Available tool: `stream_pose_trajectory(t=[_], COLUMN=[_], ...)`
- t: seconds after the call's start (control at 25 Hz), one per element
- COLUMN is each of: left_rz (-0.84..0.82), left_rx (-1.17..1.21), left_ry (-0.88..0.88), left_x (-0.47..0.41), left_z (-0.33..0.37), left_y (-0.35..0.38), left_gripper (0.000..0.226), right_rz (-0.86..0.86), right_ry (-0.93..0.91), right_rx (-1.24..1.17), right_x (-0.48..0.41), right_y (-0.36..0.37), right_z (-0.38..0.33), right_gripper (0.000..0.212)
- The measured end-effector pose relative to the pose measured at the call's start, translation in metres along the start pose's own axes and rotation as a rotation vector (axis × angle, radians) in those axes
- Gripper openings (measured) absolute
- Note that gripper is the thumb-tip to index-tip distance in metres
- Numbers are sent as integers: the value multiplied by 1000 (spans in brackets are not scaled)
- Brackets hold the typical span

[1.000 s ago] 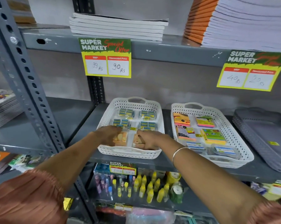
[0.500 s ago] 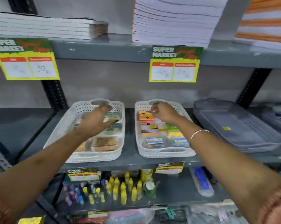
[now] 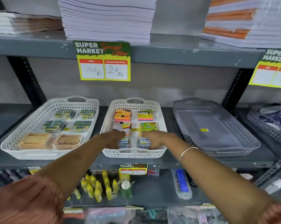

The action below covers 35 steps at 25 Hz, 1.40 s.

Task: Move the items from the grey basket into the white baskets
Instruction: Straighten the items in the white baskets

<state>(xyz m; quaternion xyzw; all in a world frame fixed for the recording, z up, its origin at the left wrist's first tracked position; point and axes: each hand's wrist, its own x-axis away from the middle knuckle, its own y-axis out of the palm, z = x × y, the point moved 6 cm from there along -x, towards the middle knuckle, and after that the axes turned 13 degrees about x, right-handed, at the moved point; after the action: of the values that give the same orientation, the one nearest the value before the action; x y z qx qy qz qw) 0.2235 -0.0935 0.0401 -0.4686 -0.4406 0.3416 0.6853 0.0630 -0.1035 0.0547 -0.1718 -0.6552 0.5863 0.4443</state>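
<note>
The grey basket (image 3: 217, 126) stands at the right of the shelf and holds nothing but a small yellow sticker. Two white baskets stand to its left. The left white basket (image 3: 10, 147) holds green-yellow packets at the back and two tan packs in front. The middle white basket (image 3: 133, 155) holds colourful sticky-note pads and small blue-white packets (image 3: 144, 141) along its front. Both hands reach into the front of the middle basket. My left hand (image 3: 112, 139) lies over the front-left packets and my right hand (image 3: 154, 139) over the front-right ones. Motion blur hides whether either hand grips them.
The baskets sit on a grey metal shelf (image 3: 152, 162) with black uprights behind. Price tags (image 3: 104, 62) hang from the shelf above, which carries stacks of notebooks. Another grey basket (image 3: 269, 126) with goods is at far right. Yellow bottles (image 3: 96, 188) stand on the shelf below.
The view has swung right. My left hand left the left white basket and joined my right hand at the front of the middle basket. My right hand came forward from the back pads.
</note>
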Motion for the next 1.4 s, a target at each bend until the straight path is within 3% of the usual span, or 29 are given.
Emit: stream_pose_trajectory(t=[0.08, 0.2, 0.24, 0.36, 0.48, 0.72, 1.2, 1.32, 1.4], left_rz=[68, 61, 48, 46, 43, 71, 93, 77, 83], left_rx=[305, -34, -54, 95, -26, 261, 202, 240, 292], left_ry=[-65, 110, 85, 74, 92, -46, 65, 39, 7], left_x=[-1, 2, 4, 10, 6, 12, 9, 10, 14], left_z=[-3, -3, -3, 8, 2, -6, -5, -4, -13], left_y=[3, 2, 0, -6, -2, -1, 1, 3, 0], left_gripper=[18, 32, 37, 29, 34, 44, 40, 50, 68], right_rz=[37, 62, 68, 83, 96, 88, 95, 69, 28], right_ry=[-6, -19, -20, -12, 11, 72, 123, 129, 120], right_rx=[-4, -40, -46, -54, -31, -28, -29, -40, -72], right_x=[0, 1, 3, 6, 9, 11, 11, 11, 6], right_y=[2, 1, 0, -1, -1, -1, 0, 2, -3], right_z=[1, 1, 0, -3, -6, -9, -7, -6, -11], right_gripper=[62, 64, 64, 65, 62, 62, 64, 66, 73])
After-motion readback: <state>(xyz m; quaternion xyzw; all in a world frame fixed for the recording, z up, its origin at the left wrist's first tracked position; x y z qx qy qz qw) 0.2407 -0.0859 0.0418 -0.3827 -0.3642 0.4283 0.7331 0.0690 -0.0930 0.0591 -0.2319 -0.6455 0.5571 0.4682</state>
